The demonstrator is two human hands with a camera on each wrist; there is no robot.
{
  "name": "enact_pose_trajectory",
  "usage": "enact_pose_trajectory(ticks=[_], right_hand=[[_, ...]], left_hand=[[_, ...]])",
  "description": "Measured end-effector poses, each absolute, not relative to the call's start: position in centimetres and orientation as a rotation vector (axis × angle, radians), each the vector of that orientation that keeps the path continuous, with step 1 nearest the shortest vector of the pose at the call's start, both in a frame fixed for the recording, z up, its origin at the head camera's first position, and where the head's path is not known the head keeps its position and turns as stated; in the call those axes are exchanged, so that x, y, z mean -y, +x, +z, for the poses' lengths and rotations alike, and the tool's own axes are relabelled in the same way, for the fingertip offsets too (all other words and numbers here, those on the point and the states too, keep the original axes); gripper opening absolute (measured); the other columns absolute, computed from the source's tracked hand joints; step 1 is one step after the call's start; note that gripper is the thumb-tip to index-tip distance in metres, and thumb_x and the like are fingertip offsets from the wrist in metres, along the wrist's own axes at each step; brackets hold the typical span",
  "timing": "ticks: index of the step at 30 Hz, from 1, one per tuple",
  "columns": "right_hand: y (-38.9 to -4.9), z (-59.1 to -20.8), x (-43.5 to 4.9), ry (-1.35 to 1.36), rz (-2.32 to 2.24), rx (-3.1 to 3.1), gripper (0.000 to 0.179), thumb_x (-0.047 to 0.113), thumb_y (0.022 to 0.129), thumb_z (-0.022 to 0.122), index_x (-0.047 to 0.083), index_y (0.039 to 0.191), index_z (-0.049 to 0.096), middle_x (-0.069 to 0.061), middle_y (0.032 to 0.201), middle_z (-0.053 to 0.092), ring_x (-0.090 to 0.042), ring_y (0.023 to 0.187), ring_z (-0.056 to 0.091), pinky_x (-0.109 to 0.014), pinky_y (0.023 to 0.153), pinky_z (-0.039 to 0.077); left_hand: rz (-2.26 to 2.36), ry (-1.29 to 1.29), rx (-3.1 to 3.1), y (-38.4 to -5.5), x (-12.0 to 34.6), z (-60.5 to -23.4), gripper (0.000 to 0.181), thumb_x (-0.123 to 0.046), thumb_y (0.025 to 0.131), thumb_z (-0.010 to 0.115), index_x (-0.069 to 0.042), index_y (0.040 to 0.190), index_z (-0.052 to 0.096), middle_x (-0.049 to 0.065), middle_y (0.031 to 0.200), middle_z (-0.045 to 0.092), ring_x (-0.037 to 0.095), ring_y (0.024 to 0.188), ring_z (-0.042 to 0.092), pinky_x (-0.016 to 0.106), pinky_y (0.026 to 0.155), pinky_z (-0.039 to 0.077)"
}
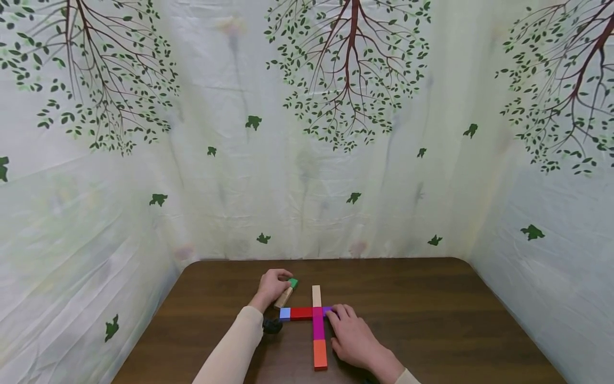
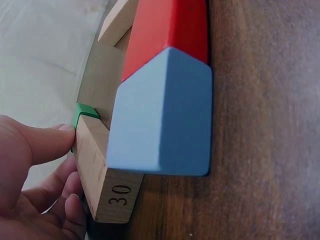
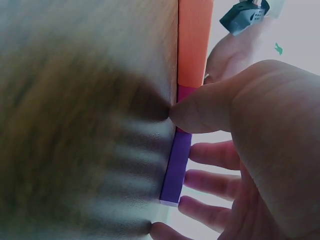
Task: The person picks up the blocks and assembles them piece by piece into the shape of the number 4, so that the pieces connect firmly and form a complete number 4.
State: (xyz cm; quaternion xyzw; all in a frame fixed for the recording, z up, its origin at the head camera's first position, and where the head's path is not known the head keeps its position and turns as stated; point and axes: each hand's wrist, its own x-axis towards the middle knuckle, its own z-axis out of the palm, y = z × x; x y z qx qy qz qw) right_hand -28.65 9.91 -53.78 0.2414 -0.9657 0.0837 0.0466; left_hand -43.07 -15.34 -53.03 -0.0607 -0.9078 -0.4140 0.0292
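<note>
My left hand pinches a green block at the far end of a plain wooden block. In the left wrist view the thumb touches the green block, and the wooden block shows "30" on its end. My right hand rests at the right of a cross of blocks, its fingertips touching the purple block and its thumb beside the magenta block. Left of the magenta lie a red block and a light blue block.
A pale wooden block forms the cross's far arm, and an orange block its near end. Everything lies on a dark brown table. Behind it hangs a pale curtain printed with trees and leaves.
</note>
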Motion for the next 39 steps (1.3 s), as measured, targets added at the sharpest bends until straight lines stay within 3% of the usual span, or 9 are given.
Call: enact_pose_trajectory(ticks=[39], right_hand=[[-28.8, -52.9, -10.2, 0.75, 0.236, 2.957, 0.06, 0.033, 0.09, 0.073, 0.01, 0.142, 0.054, -0.011, 0.138, 0.05, -0.031, 0.128, 0.046, -0.05, 0.089, 0.054]], left_hand=[[-1.306, -0.218, 2.796, -41.8, 16.3, -52.4, 0.023, -0.01, 0.094, 0.067, -0.01, 0.115, 0.076, 0.01, 0.114, 0.072, 0.027, 0.102, 0.064, 0.048, 0.089, 0.05]])
